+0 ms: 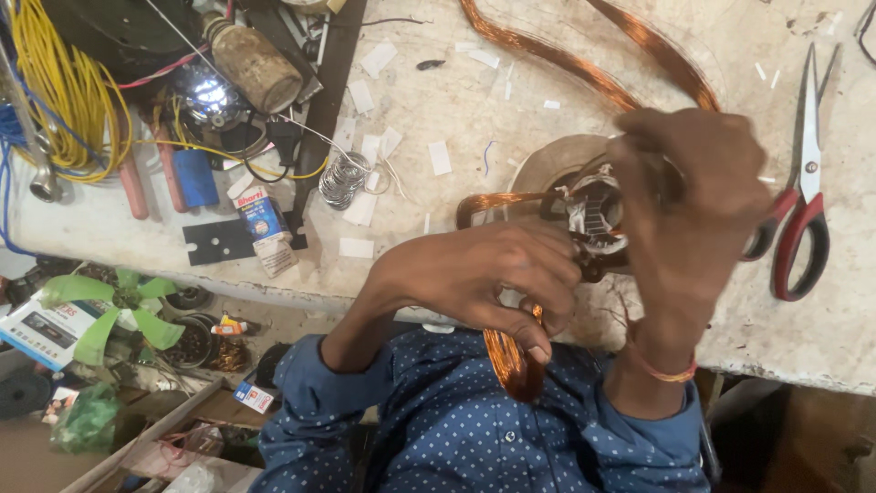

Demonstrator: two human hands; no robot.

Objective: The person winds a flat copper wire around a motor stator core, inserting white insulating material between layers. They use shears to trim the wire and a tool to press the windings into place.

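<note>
My right hand [693, 219] grips a small round motor stator [598, 219] with white slot paper, holding it above the bench edge. My left hand [497, 274] pinches a bundle of copper wire [511, 361] that loops down from the stator toward my blue dotted shirt. A further copper coil loop [484, 203] sticks out to the left of the stator. Both hands are close together around the stator, and my right hand hides much of it.
Red-handled scissors [803, 192] lie at the right on the dusty white bench [438, 119]. Long copper loops [584, 64] lie behind the hands. Yellow wire [64, 91], a solder coil [342, 180], a small box [260, 219] and paper scraps sit left; a green fan blade [114, 306] is below.
</note>
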